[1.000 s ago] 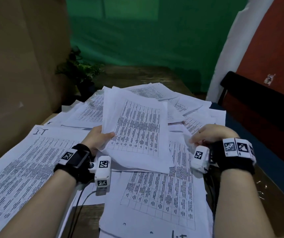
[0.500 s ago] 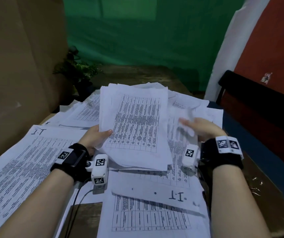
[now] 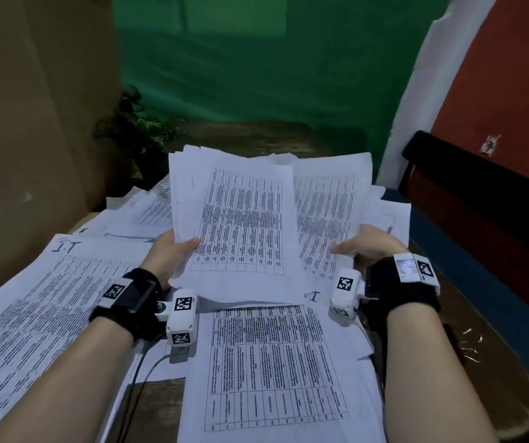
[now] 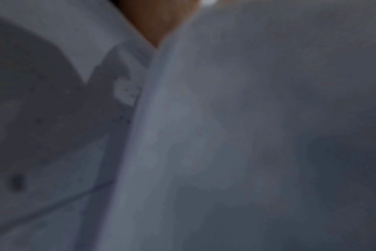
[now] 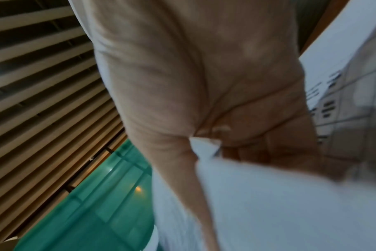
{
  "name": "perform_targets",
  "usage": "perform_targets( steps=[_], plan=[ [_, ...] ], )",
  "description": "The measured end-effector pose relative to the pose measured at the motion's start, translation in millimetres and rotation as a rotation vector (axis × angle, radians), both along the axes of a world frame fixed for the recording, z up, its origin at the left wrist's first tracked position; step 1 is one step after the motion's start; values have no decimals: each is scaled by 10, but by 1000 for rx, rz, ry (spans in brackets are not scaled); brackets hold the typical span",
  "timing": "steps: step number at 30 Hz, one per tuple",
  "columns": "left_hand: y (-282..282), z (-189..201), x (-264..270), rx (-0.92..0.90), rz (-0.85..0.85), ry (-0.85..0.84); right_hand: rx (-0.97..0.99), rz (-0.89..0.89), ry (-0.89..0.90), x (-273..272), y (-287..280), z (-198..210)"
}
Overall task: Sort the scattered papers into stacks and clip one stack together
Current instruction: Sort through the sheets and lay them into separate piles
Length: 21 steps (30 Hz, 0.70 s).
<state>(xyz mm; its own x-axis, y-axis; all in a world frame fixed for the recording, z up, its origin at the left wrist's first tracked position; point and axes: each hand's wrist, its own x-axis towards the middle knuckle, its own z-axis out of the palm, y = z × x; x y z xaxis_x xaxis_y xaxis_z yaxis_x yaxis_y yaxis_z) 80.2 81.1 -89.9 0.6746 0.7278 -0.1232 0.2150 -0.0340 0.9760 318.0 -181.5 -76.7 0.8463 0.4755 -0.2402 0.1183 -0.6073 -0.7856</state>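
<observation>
White printed sheets with tables lie scattered over the table. My left hand grips a raised stack of papers at its lower left edge, thumb on top. To its right, my right hand holds up another sheet, thumb on its front and fingers behind; the right wrist view shows this sheet pinched in the hand. The left wrist view is a blur of white paper. A flat sheet lies in front of me. No clip is visible.
A large sheet marked "I.T" covers the left of the table. More papers spread at the back left near a small plant. A dark chair stands on the right. A cable runs from my left wrist.
My right hand has picked a sheet off the table and raised it beside the stack. The left hand has lifted its stack higher and more upright.
</observation>
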Motion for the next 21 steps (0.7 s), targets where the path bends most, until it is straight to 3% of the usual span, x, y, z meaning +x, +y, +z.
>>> perform_targets(
  steps=[4, 6, 9, 14, 21],
  plan=[
    [4, 31, -22, 3, 30, -4, 487, -715, -217, 125, -73, 67],
    [-38, 53, -26, -12, -6, 22, 719, -903, -165, 194, -142, 67],
    [-98, 47, 17, 1, -68, 52, 828, -760, 51, 298, -94, -40],
    [-53, -7, 41, 46, -59, 148, 594, -236, 72, -83, 321, 18],
    [-20, 3, 69, -21, 41, 89, 246, 58, 57, -440, 565, 61]
  ],
)
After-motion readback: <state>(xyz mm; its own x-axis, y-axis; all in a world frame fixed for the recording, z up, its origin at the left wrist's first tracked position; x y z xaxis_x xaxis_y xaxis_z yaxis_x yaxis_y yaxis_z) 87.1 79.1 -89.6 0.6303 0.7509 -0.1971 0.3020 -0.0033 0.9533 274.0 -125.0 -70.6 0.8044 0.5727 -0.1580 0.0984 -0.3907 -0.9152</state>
